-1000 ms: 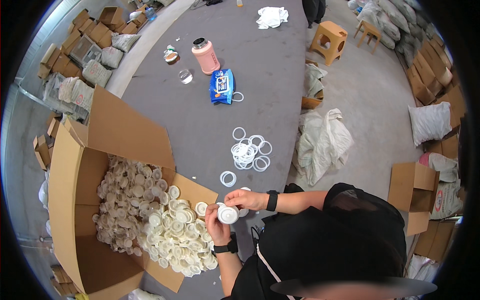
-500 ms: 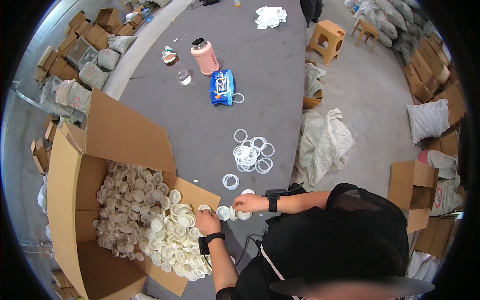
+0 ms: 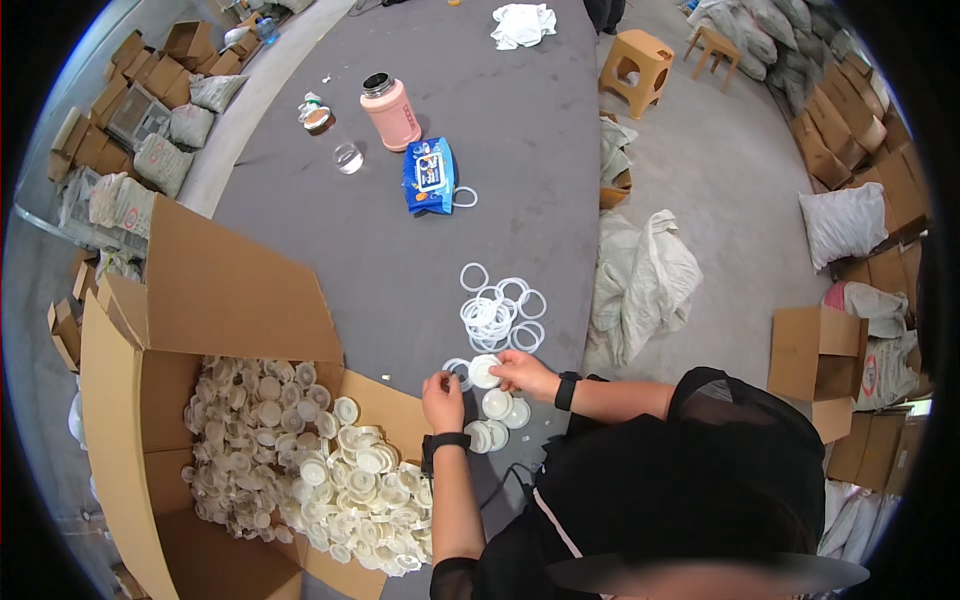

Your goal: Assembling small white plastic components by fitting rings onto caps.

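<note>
My right hand [image 3: 530, 376] pinches a round white plastic lid [image 3: 484, 371] by its right edge and holds it over the table. Beside it, my left hand [image 3: 443, 404] has its fingers pinched at the left edge of a white ring [image 3: 457, 370], partly covered by the lid. Just beyond both hands lies a loose pile of thin white rings [image 3: 489, 318]. Several more white lids [image 3: 497, 404] rest on the table near my wrists. To the left, a heap of whitish lids [image 3: 365, 485] spills out of a tipped cardboard box [image 3: 115, 420] onto its flap.
Farther up the grey table [image 3: 300, 260] are a blue wipes pack [image 3: 430, 178], a pink bottle [image 3: 390, 115], a clear cup [image 3: 348, 158] and a white cloth [image 3: 523, 26]. A yellow stool [image 3: 637, 70] and white sacking [image 3: 648, 285] are on the floor to the right.
Both hands have moved away from the lid heap, up toward the rings. The right hand has lifted a lid, and the left has come to the small ring stack. The view has shifted slightly.
</note>
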{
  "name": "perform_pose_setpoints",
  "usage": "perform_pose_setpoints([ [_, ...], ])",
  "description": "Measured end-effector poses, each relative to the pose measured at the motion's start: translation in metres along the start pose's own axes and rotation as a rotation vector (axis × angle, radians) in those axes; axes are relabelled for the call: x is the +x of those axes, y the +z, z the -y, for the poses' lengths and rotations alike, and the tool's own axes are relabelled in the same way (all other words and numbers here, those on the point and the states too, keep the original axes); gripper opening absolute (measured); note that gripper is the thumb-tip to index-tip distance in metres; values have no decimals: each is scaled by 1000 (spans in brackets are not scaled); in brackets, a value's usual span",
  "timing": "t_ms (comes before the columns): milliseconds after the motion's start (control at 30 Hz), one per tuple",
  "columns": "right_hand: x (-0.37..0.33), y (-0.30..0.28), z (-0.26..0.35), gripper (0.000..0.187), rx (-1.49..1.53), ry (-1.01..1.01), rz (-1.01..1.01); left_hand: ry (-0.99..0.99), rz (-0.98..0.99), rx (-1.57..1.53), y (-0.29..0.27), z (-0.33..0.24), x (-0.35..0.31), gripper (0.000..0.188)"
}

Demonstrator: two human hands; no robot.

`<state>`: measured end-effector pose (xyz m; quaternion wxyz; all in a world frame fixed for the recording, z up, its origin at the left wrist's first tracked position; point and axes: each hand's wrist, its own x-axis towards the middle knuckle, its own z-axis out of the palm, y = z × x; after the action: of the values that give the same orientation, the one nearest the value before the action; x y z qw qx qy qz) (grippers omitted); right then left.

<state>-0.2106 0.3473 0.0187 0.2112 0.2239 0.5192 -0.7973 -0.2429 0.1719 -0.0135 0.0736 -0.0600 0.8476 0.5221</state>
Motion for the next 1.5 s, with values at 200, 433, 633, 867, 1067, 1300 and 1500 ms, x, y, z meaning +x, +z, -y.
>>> perform_pose_setpoints([
  [200,-8,-22,0,21,10,39,-56,237,-36,728,10,-6,13,14],
  [433,-2,-14,3,23,87,73,-68,118,-114,154,3,-30,-16,14],
  [633,-2,1,0,26,141,27,-32,-278,-86,-814,-15,-47,-45,10],
  [867,-21,25,10,14,335,114,251,-367,50,-1265,-16,-43,-67,10],
  [1067,-13,22,-4,18,229,145,75,-377,-23,-1334,-17,-45,-65,11],
  [1300,-17,22,-2,15,406,244,82,-312,-58,-1534,-19,-41,-61,12],
  [1500,-28,36,9,17,349,138,380,-312,-87,-1380,-14,-58,-75,9],
])
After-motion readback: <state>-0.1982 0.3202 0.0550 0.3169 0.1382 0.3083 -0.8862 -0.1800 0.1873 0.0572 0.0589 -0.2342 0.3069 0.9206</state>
